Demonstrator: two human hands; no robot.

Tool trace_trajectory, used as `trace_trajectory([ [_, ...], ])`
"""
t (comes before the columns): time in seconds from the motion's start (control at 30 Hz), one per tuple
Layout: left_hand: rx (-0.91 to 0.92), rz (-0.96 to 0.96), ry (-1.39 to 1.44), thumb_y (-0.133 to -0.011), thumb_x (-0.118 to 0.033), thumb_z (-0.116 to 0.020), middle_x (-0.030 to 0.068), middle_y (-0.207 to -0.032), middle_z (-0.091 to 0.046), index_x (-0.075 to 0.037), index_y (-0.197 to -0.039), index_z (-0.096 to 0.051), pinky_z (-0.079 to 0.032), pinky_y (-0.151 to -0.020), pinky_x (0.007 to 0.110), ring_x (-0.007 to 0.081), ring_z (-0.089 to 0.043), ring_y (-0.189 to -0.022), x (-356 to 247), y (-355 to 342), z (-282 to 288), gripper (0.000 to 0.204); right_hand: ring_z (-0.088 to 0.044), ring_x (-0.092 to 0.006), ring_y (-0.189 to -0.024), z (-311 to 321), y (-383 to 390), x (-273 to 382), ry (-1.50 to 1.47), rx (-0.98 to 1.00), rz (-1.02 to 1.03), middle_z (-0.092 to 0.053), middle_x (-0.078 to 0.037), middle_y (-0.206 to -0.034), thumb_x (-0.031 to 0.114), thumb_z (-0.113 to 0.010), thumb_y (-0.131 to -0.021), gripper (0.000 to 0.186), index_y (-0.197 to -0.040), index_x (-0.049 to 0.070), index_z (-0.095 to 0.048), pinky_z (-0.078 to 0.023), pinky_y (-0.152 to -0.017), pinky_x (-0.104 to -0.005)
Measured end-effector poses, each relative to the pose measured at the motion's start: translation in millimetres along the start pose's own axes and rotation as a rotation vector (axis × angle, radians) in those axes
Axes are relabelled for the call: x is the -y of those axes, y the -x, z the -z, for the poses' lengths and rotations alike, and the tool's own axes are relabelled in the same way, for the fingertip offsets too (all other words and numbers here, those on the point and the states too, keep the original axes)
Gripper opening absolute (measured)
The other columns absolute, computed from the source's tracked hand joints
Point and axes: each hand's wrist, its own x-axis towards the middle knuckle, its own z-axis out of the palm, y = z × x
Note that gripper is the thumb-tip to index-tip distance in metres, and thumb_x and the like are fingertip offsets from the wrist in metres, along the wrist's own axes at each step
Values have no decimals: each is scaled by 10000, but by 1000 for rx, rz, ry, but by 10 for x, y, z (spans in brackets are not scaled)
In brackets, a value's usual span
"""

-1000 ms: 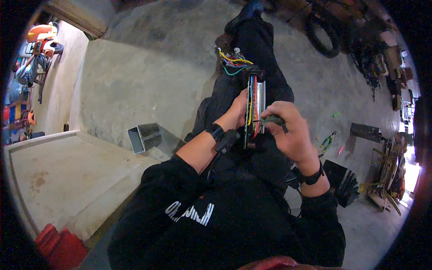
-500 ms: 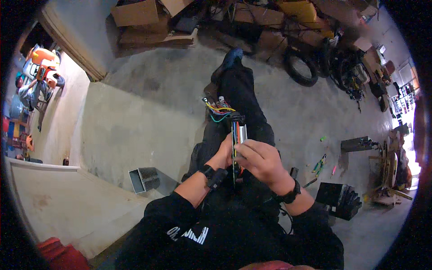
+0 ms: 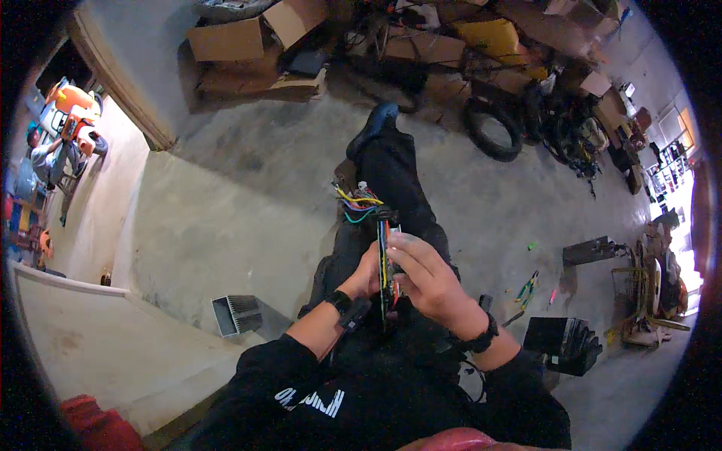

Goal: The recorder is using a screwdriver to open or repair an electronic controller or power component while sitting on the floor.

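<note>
Wired board (image 3: 383, 289): edge-on above lap (image 3: 329, 276)
Left hand (image 3: 365, 272): curled, gripping its left side
Right hand (image 3: 430, 282): half-curled over right side, hold unclear
Wiring work: likely underway; next needs steady left support

This looks like a repair workshop: bare concrete floor (image 3: 218, 207), green-handled pliers (image 3: 530, 287) lying at right, cardboard boxes (image 3: 226, 41) heaped along the top, a black tyre (image 3: 500, 153) near them, an orange-and-white motorbike (image 3: 74, 100) at upper left.

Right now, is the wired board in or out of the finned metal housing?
Out: the wired board is between the left hand and right hand; the finned metal housing sits apart, off to the left.
</note>
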Motion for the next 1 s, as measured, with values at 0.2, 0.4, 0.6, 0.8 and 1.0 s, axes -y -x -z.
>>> trace_trajectory([
  [0.2, 6, 21, 31, -925, -514, -376, 45, -887, -598, -138, -983, -569, -527, -581, 357, 184, -603, -767, -102, 136, -116, 427, -599, -293, -978, -62, 150, -282, -176, 48, 87, -614, -116, -1107, 28, -703, -718, 370, -1082, 73, -651, -482, -839, -371],
  [0.4, 108, 11, 292, -928, -401, -496, 5, -786, -573, -119, -979, -572, -502, -516, 301, 129, -580, -673, 124, -113, 171, 297, -590, -299, -995, -20, -76, -10, -139, 109, -118, -612, -124, -1092, -7, -671, -728, 402, -1125, 37, -621, -482, -858, -377],
  [0.6, 13, 0, 196, -940, -391, -467, 8, -756, -567, -119, -948, -583, -480, -488, 267, 111, -566, -637, -10, -91, -10, 296, -588, -321, -999, -26, -7, -108, 18, 71, -102, -598, -144, -1101, 3, -647, -755, 460, -1206, 51, -573, -487, -858, -386],
  [0.8, -62, 90, 170, -928, -434, -425, 24, -777, -568, -135, -936, -585, -495, -562, 336, 151, -565, -697, 31, -21, -3, 340, -576, -339, -1017, 156, -48, -48, -184, 299, -38, -589, -163, -1121, -23, -641, -735, 486, -1212, 20, -560, -482, -876, -385],
  [1.0, 67, 2, 120, -917, -462, -421, 29, -760, -560, -150, -915, -556, -486, -559, 347, 168, -556, -673, 13, -33, -6, 340, -583, -314, -986, -55, -30, -20, -21, 66, -11, -591, -133, -1092, -19, -663, -712, 497, -1198, 41, -575, -492, -840, -377],
])
